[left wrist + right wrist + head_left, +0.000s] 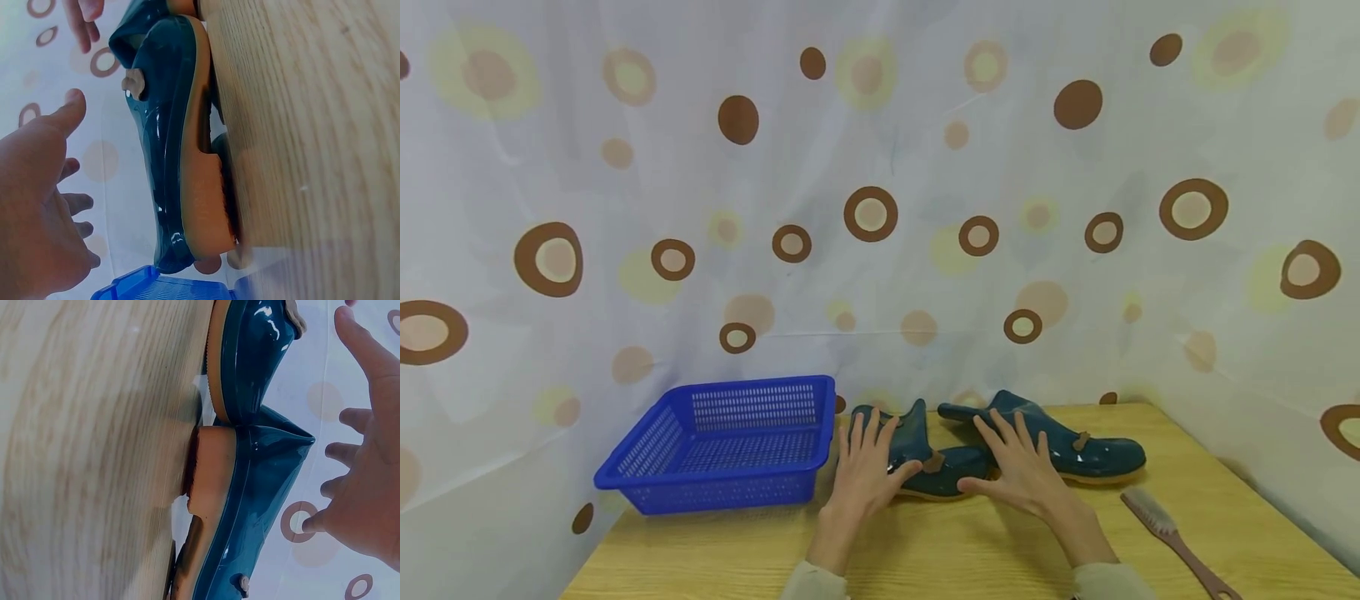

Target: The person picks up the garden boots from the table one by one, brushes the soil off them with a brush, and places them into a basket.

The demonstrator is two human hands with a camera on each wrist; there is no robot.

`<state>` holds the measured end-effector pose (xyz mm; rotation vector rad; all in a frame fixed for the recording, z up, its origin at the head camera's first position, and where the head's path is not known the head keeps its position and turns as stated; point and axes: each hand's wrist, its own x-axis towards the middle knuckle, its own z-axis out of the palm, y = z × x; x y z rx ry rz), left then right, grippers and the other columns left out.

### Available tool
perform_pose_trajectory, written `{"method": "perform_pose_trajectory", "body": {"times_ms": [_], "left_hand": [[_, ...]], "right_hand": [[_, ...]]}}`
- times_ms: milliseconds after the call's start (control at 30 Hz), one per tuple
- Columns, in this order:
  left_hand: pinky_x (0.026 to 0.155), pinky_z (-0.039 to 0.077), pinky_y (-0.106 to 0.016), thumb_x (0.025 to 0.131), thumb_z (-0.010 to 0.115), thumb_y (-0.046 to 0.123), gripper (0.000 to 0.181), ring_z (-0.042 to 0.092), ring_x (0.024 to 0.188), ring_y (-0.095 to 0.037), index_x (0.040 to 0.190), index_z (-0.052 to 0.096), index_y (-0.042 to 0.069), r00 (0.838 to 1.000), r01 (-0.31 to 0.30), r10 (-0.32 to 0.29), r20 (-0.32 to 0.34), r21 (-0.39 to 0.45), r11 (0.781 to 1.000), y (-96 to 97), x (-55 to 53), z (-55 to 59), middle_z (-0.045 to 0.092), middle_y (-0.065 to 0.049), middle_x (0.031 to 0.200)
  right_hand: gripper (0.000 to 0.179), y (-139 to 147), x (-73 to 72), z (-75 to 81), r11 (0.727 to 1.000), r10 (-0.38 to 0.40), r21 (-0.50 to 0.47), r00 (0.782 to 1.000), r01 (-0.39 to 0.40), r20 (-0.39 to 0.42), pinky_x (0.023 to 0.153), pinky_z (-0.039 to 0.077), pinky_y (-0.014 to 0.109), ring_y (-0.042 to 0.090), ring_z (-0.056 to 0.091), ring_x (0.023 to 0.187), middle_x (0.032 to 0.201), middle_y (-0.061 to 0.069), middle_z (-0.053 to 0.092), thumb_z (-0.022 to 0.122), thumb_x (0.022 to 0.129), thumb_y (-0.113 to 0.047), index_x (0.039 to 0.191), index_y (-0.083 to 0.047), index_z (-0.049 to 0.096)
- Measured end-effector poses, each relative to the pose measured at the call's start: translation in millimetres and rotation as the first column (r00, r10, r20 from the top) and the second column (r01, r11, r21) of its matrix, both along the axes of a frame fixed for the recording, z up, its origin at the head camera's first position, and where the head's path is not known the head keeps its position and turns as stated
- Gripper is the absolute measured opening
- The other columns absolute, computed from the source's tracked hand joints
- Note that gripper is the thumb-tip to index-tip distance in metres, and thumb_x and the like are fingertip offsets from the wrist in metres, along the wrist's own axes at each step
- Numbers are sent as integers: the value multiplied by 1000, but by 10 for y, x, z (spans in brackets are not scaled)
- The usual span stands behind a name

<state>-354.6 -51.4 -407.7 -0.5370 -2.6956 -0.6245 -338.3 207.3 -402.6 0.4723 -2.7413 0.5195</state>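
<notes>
Two glossy dark-teal rubber shoes with tan soles and small brown bows stand on the table in the head view. Over the left shoe (951, 472) my left hand (863, 471) is spread, fingers straight and apart. My right hand (1021, 473) spreads likewise in front of the right shoe (1101, 458), its thumb near the left shoe's toe. Neither hand grips anything. In the left wrist view, the left shoe (169, 125) shows its side and heel, beside my left hand (37, 206). The right wrist view shows the right shoe's heel (215, 465) close against the left shoe's toe (250, 369).
A blue plastic basket (715, 477) with slotted walls stands left of the shoes. To the right lies a long-handled brush (1195, 562), bristle end toward the shoes. A patterned sheet (925, 275) hangs behind the wooden table (955, 558).
</notes>
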Motion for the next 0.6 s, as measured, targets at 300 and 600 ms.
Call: {"method": "perform_pose_trajectory", "body": {"times_ms": [300, 600], "left_hand": [[122, 5, -63, 95, 56, 56, 74, 11, 153, -40, 154, 34, 18, 1000, -21, 21, 11, 24, 999, -18, -30, -7, 22, -16, 164], [121, 10, -63, 95, 61, 46, 71, 18, 151, -41, 154, 33, 16, 999, -32, 32, 2, 50, 998, -46, -31, -7, 28, -17, 162]], "right_hand": [[100, -3, 30, 7, 1000, 2, -8, 1000, -2, 9, 107, 15, 80, 56, 14, 146, 161, 22, 25, 69, 79, -66, 155, -12, 33], [97, 5, 10, 8, 1000, 28, -8, 1000, -28, -11, 107, 25, 76, 54, 24, 144, 158, 24, 31, 70, 81, -63, 154, -10, 34]]}}
